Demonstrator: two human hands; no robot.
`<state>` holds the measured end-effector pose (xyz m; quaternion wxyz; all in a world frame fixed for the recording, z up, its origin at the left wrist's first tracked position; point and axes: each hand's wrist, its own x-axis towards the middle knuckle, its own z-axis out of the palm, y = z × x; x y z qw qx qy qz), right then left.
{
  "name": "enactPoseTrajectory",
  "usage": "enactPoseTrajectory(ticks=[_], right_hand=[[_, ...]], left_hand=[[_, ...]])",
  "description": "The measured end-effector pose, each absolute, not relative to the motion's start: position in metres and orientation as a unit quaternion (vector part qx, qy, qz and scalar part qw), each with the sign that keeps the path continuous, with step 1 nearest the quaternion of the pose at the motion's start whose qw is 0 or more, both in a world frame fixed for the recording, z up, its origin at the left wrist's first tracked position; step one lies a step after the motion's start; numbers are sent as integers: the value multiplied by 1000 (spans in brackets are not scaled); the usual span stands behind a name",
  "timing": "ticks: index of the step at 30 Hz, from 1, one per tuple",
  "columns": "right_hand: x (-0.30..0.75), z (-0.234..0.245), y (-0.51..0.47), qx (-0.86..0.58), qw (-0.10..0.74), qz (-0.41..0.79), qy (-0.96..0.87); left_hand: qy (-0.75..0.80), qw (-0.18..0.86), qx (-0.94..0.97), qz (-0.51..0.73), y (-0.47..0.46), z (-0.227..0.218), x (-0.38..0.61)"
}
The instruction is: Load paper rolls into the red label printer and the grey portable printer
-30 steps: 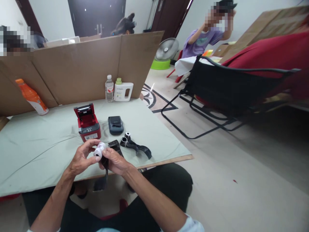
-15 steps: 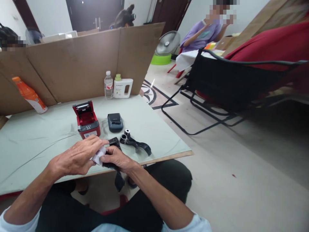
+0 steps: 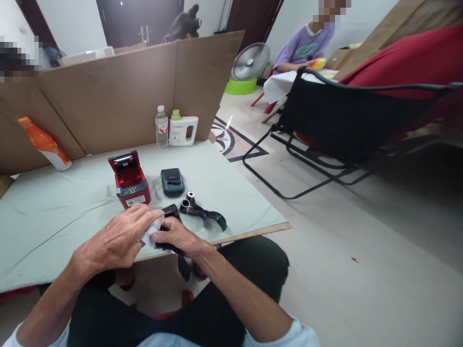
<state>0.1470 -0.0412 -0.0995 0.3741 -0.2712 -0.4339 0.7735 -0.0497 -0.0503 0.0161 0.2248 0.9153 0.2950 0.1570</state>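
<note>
At the table's near edge, my left hand [image 3: 117, 236] and my right hand [image 3: 179, 235] meet around a small white paper roll [image 3: 149, 232]. My left fingers close over its far side, while my right thumb presses on its near side. Black film [image 3: 171, 210] lies under and beside my right hand, and a dark strip [image 3: 184, 267] hangs below the edge. Beyond my left hand stands a red label printer [image 3: 132, 185] with its lid raised. Right of the printer sits a dark handheld device [image 3: 172, 182]. Rolls with curling black ribbon [image 3: 202, 212] lie nearer to my right hand.
A cardboard screen [image 3: 119, 91] borders the back of the green-covered table [image 3: 72, 193]. An orange bottle [image 3: 45, 143], a clear water bottle [image 3: 162, 127] and a white jug [image 3: 183, 131] stand before it. On the right are a black folding chair [image 3: 336, 120], a fan [image 3: 250, 62] and a seated person.
Both hands keep hold of the white paper roll and have shifted only slightly. The dark strip below the edge hangs a little further right. The person at the back has lowered their hands.
</note>
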Motion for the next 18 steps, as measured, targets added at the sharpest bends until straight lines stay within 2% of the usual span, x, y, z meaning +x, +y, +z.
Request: enactPoseTrajectory(ticks=[4,6,8,11,13,18], right_hand=[[148,-98,-45,-234,359,805,-410],[148,-100,-46,-233,348,812,-406],[148,-103,-46,-250,343,806,-413],[146,-107,-43,-277,351,785,-429],[146,-107,-42,-272,358,783,-428],[150,-104,-42,-226,333,821,-406]], left_hand=[[273,365,845,279,-48,-13,-56],[268,403,817,314,-47,-25,-57],[278,365,842,282,-48,-23,-56],[292,252,906,172,-51,-3,-49],[296,222,917,148,-53,6,-45],[314,339,844,273,-48,-10,-51]])
